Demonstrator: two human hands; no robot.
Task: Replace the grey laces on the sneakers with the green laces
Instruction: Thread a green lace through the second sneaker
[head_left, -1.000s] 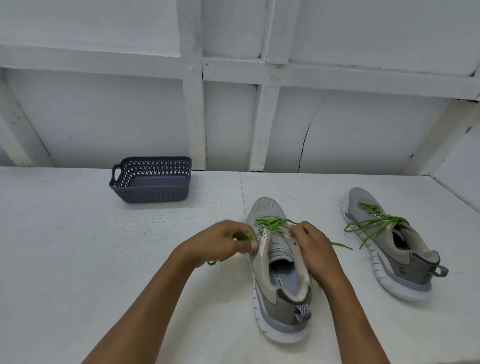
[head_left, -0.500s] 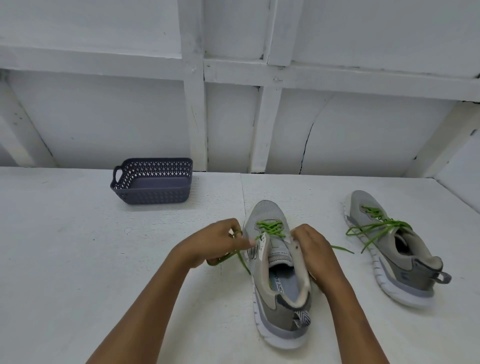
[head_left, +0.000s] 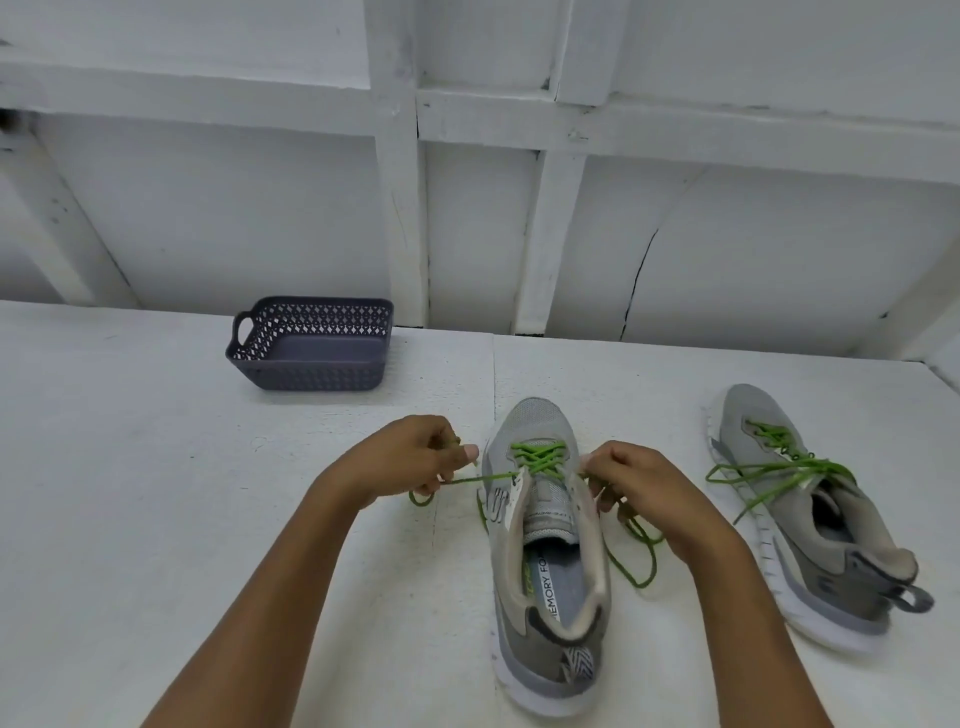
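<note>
Standing on its sole near the front edge of the table (head_left: 156, 519), a little right of centre, the near sneaker (head_left: 558, 566) is seen with its toe turned toward the back edge. A green lace (head_left: 537, 457) is threaded in crossings through the lower eyelets only; the upper eyelets are bare and the tongue is exposed.

One end of this lace is pinched by the left hand (head_left: 410, 460), fingers curled around it, just left of the shoe. The strand is drawn taut from the eyelet to the fingers, with a short tail hanging below the hand. The other end is grasped by the right hand (head_left: 639, 488), fingers closed on it at the shoe's right side. Slack from that end is looped on the table beside the sneaker. Both forearms are extended from the front edge.

The second sneaker (head_left: 826, 551) is placed toward the right edge, well apart from the first, toe angled to the back. It is threaded with its own green lace (head_left: 779, 457), ends loose and untied, trailing across the upper onto the table.

A dark perforated basket (head_left: 311, 345) is set at the back edge, left of centre, against the white panelled wall (head_left: 727, 234).
</note>
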